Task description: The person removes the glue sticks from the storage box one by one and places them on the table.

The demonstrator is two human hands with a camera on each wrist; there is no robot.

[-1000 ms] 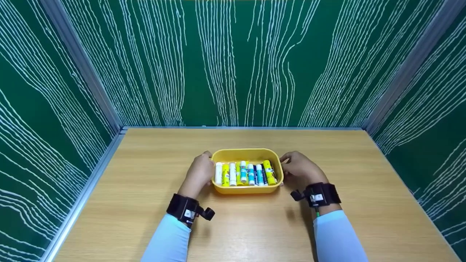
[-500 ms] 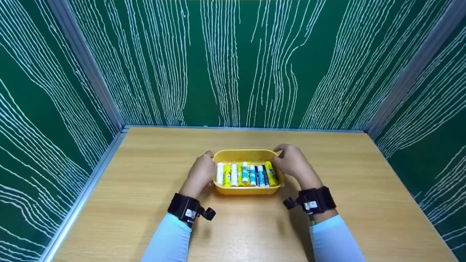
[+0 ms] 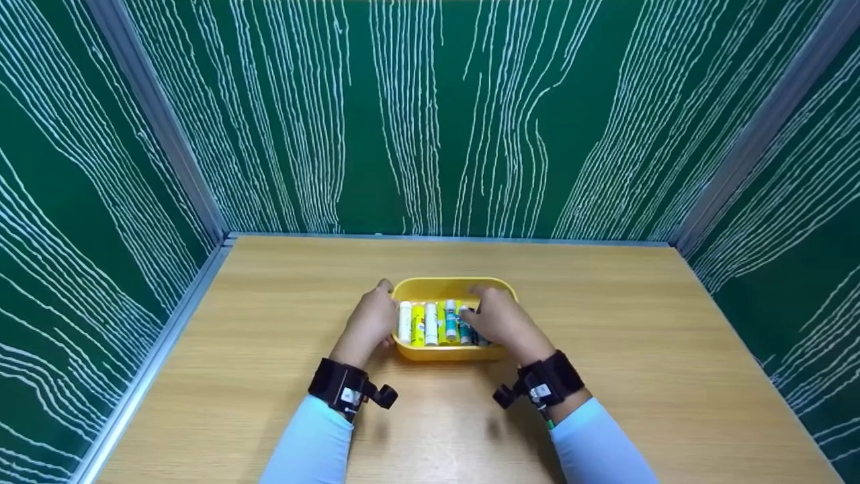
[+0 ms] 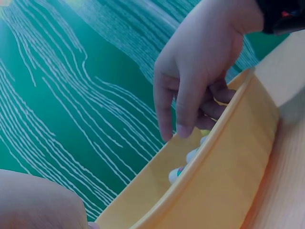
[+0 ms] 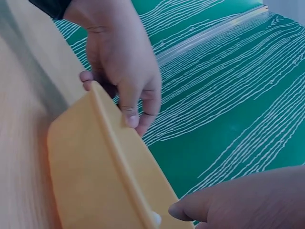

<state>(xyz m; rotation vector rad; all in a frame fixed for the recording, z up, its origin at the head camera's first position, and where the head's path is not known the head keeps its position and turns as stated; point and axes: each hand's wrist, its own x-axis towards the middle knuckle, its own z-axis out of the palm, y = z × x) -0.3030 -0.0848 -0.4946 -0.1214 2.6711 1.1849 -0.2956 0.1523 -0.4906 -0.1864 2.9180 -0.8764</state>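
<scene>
A yellow plastic bin (image 3: 447, 353) rests on the table with a row of glue sticks inside: white (image 3: 431, 324), yellow (image 3: 418, 325) and blue-and-white (image 3: 451, 320). My left hand (image 3: 367, 317) grips the bin's left end; in the right wrist view its thumb (image 5: 129, 114) lies over the rim, other fingers outside. My right hand (image 3: 504, 318) is over the bin's right half, covering the sticks there. In the left wrist view that hand (image 4: 198, 71) points down into the bin, thumb and fingers apart, fingertips close over the sticks.
The wooden table (image 3: 302, 262) carries the bin near its middle. Green walls (image 3: 463, 121) with wavy white lines rise behind and at both sides, joined by grey metal posts (image 3: 158, 121). Each wrist wears a black strap (image 3: 339, 386) with a small camera arm.
My right hand has left the bin's right end, risen over the rim and moved left above the glue sticks. The left hand keeps its grip, and the bin stays nearly in place.
</scene>
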